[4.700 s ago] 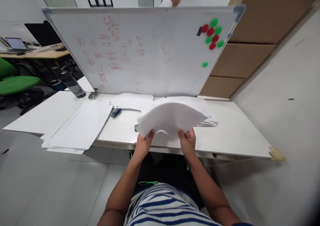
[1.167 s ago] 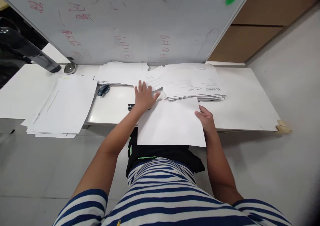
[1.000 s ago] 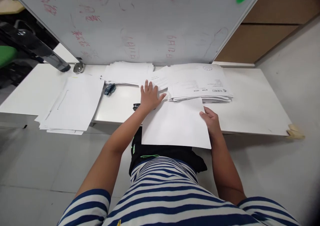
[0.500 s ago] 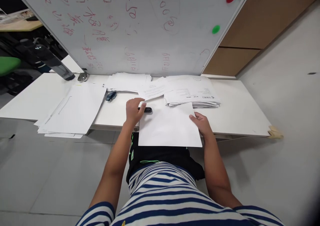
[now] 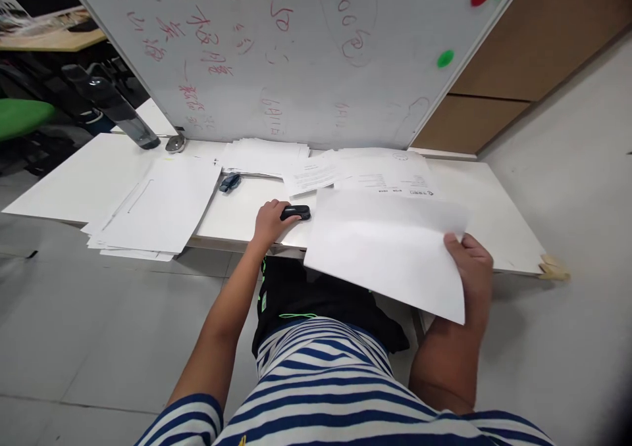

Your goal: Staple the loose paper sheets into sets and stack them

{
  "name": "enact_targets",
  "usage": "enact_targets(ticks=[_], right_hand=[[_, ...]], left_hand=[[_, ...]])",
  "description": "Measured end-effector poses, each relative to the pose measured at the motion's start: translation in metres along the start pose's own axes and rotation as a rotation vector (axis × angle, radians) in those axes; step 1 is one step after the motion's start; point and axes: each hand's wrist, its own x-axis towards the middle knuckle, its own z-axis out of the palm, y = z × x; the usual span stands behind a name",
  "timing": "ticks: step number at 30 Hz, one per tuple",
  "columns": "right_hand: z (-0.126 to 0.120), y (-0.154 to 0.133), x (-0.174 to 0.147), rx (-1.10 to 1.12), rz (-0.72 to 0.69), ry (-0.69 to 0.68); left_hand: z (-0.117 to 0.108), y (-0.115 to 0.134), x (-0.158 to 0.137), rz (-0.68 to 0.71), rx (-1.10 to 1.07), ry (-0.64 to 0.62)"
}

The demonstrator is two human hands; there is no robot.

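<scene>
My left hand (image 5: 271,223) is closed round the rear end of a black stapler (image 5: 297,212) that lies on the white table. In my right hand (image 5: 471,262), pinched between thumb and fingers at its right edge, is a white sheet of paper (image 5: 385,245). The sheet is lifted and slightly bent, jutting past the table's front edge. Its left edge is just right of the stapler, apart from it. Behind the sheet lies a stack of printed papers (image 5: 382,166), partly covered by it. A loose printed sheet (image 5: 313,175) overlaps that stack's left side.
A pile of papers (image 5: 158,202) overhangs the table's front edge at left. Beside it lies a dark blue clip-like object (image 5: 230,183). Another paper stack (image 5: 264,155) sits against the whiteboard (image 5: 306,71). A dark bottle (image 5: 116,107) and a small round object (image 5: 175,144) stand back left.
My right hand has lifted the sheet's right side and moved it rightward, off the stapler. My left hand has closed on the stapler. The view has shifted slightly.
</scene>
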Motion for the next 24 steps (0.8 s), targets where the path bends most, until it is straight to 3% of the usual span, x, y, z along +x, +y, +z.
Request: enact_targets(ticks=[3,7,14,17,21,22,24], right_hand=[[-0.002,0.01,-0.005,0.105,-0.065,0.172],[0.013,0.035,-0.01,0.238,0.019,0.273],[0.027,0.048,-0.003,0.363,0.016,0.215],[0.044,0.041,-0.006,0.417,-0.033,0.151],[0.087,0.038,-0.03,0.44,-0.054,-0.083],[0.1,0.039,-0.039,0.429,-0.027,-0.153],[0.127,0.044,-0.059,0.388,0.027,-0.298]], left_hand=[[0.001,-0.001,0.0,0.001,0.03,0.013],[0.002,-0.001,-0.001,0.011,0.054,0.015],[0.004,-0.003,0.001,0.005,0.034,0.009],[-0.003,0.009,-0.007,-0.028,-0.04,0.162],[-0.015,0.066,-0.049,-0.065,-0.442,0.486],[-0.018,0.084,-0.063,-0.096,-0.622,0.493],[-0.022,0.117,-0.087,-0.209,-1.042,0.36]])
